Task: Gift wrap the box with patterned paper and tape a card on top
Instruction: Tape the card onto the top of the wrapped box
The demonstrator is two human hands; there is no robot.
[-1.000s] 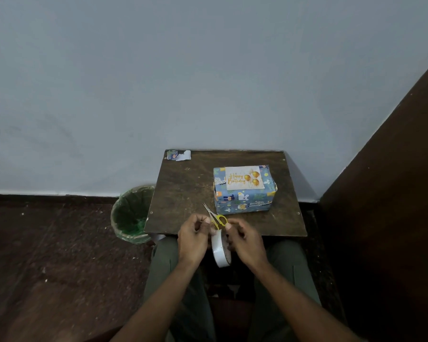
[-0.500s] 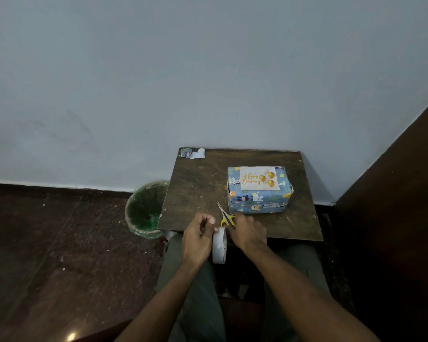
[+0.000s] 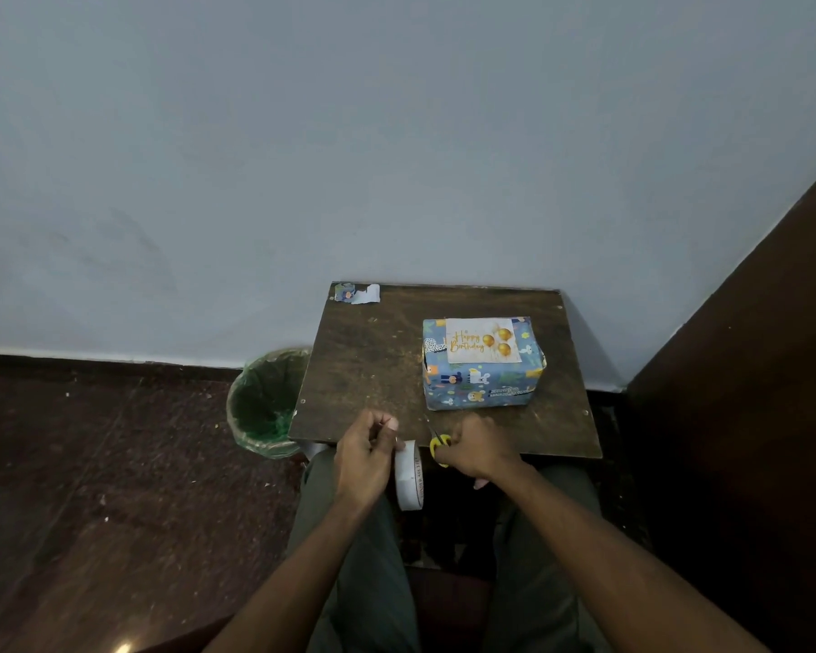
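1. Head view: a small dark wooden table (image 3: pixel 373 360) is seen from above, set against a pale blue wall (image 3: pixel 396 134), with the person's legs in olive trousers (image 3: pixel 363 558) tucked under its near edge.
2. The box (image 3: pixel 484 384), already covered in blue patterned paper, is placed on the right half of the table, well back from the near edge.
3. A white "Happy Birthday" card (image 3: pixel 484 340) with gold balloons is laid flat on top of the box; whether it is taped down cannot be told.
4. The left hand (image 3: pixel 366 457) is held at the table's near edge, its fingers curled, and a white tape roll (image 3: pixel 408 476) is pinched on edge between thumb and fingers, hanging just below the table edge.
5. The right hand (image 3: pixel 479 447) is closed around yellow-handled scissors (image 3: pixel 439 445); only the handle loop and a thin part of the blades are visible beside the knuckles.
6. The two hands are kept near each other but apart, with the tape roll and scissors between them.
7. A torn scrap of patterned paper (image 3: pixel 355 293) is left at the far left corner of the table.
8. A bin (image 3: pixel 267 402) lined with a green bag is placed on the dark floor (image 3: pixel 90 464) just beside the table's left edge.
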